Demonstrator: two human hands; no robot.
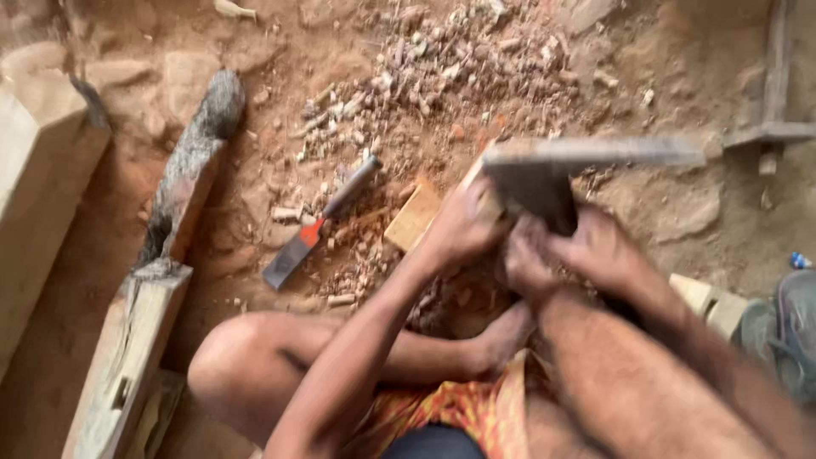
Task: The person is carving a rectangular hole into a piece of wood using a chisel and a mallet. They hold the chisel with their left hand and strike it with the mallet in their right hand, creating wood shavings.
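I sit on bare earth with my legs folded. My left hand (463, 225) is closed on a pale wooden piece (414, 217) that rests on the ground in front of me. My right hand (591, 251) grips the lower part of a grey, axe-like blade tool (544, 170), which is blurred by motion and held just above the wood. The two hands are close together, almost touching. My bare foot (501, 336) lies directly below them.
A chisel (310, 234) with a red and dark handle lies on the dirt to the left. Wood chips (450, 76) are heaped beyond. Wooden beams (127, 357) and a log (191, 166) lie at the left, and a grey sandal (790, 331) at the right.
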